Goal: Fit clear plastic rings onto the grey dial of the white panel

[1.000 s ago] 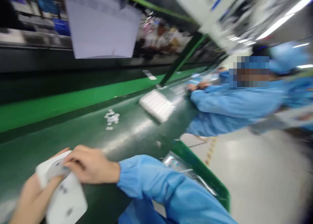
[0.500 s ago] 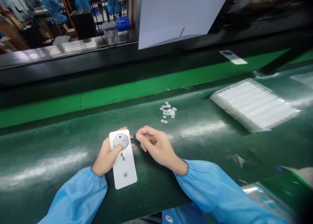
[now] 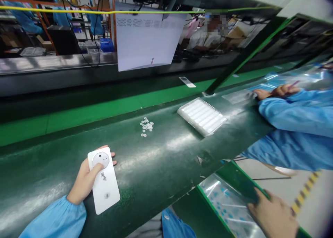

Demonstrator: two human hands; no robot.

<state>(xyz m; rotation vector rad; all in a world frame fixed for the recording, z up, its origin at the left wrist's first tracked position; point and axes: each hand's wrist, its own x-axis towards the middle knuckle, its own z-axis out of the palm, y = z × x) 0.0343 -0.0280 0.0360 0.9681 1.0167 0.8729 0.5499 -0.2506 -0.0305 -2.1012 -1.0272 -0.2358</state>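
1. Left hand (image 3: 87,177) clamped on white socket panel (image 3: 103,180), thumb pressed on its round face, fingers wrapped behind; panel lying on green belt (image 3: 161,161), near edge.
2. Right hand (image 3: 273,217) off the belt, below its near edge, resting on clear film sheet (image 3: 226,203) in green bin (image 3: 234,175); fingers spread flat, gripping nothing.
3. Heap of small white discs (image 3: 146,126) farther along the belt from the panel.
4. White tray (image 3: 201,116) right of the discs.
5. Co-worker's blue sleeve (image 3: 293,113) beyond the tray.
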